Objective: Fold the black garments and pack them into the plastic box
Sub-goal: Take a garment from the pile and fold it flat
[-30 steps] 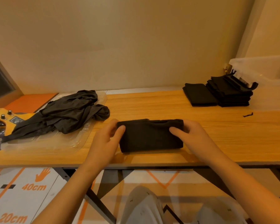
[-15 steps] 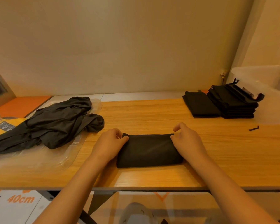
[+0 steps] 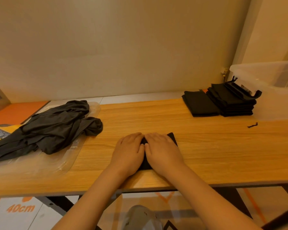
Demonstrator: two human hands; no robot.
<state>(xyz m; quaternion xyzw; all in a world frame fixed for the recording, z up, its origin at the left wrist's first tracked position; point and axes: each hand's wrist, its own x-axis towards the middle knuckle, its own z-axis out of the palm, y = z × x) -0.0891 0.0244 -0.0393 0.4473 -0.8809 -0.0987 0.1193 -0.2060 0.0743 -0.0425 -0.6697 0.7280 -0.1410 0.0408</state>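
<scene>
Pressed the folded black garment [image 3: 172, 138] onto the wooden table [image 3: 214, 156] near its front edge, with left hand [image 3: 129, 151] and right hand [image 3: 161, 150] side by side upon it, fingers straight and flat, gripping nothing. Could see only its far right corner and a strip between the palms, so could not tell its long axis. Judged the plastic box [image 3: 276, 105], well away to the right and further back beside the folded stack [image 3: 231, 103], nearer the right hand.
</scene>
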